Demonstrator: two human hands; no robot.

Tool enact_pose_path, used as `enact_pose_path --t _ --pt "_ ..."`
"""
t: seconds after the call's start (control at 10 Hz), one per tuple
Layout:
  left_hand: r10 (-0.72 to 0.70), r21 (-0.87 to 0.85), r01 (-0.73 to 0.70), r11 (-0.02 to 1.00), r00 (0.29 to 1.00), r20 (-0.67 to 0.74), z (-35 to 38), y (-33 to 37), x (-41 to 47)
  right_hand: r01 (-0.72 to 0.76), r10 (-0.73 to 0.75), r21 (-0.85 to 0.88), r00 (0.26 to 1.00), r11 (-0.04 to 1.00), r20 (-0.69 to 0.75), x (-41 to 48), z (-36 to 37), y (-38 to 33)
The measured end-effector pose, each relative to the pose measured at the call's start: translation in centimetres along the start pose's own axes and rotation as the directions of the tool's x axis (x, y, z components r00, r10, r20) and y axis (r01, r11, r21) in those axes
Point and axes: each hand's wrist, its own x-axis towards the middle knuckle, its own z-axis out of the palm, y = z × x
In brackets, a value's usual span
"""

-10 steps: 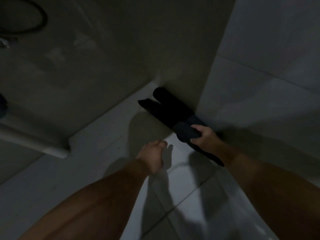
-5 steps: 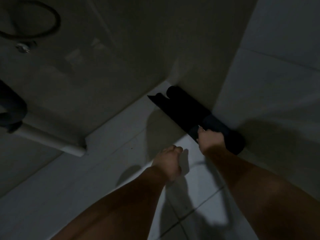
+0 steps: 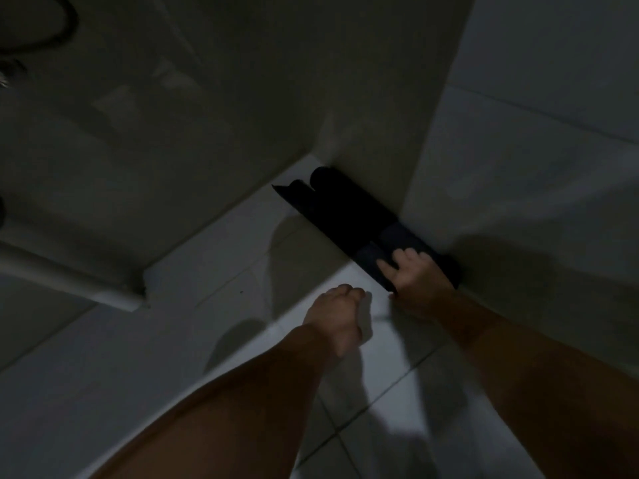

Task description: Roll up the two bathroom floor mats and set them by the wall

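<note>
head view: two dark rolled mats lie side by side on the floor [image 3: 221, 271], at its far edge where it meets the wall [image 3: 363, 115]. the back mat [image 3: 349, 198] touches the wall; the front mat [image 3: 311, 210] lies against it on the near side, one flap sticking out at its far end. the right hand [image 3: 415, 274] rests on the near end of the rolls, fingers [image 3: 409, 254] spread flat on top, pressing rather than gripping as far as i can tell. the left hand [image 3: 337, 318] hangs just above the tiles near that end, fingers curled into a loose fist, holding nothing.

the step looks like the final tuck. to do it well, keep the palm pushing toward the wall so the front roll stays snug, press the loose flap under, and lift away gently so nothing springs open.

the light is very dim. the seam between the two rolls is hard to trace, the near ends sit under the right hand, and a dark loop at the top left corner is cut off.
</note>
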Motion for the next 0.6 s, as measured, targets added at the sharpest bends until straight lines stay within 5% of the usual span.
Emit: enact_pose_path --t 0.3,0.4,0.6 --pt "0.02 -0.032 -0.021 0.999 1.0 -0.023 0.4 1.4 0.2 0.114 -0.113 0.009 0.99 0.993 -0.08 -1.6 -1.4 1.8" --pt "0.027 -0.038 -0.028 0.999 0.999 -0.028 0.5 1.7 -0.3 0.086 -0.086 -0.007 0.996 0.996 0.002 -2.7 -2.3 2.3" --pt "-0.006 -0.025 0.005 1.0 1.0 -0.029 -2.6 4.4 -5.3 -0.196 0.171 0.144 0.971 0.97 0.167 -7.6 -7.6 1.1"
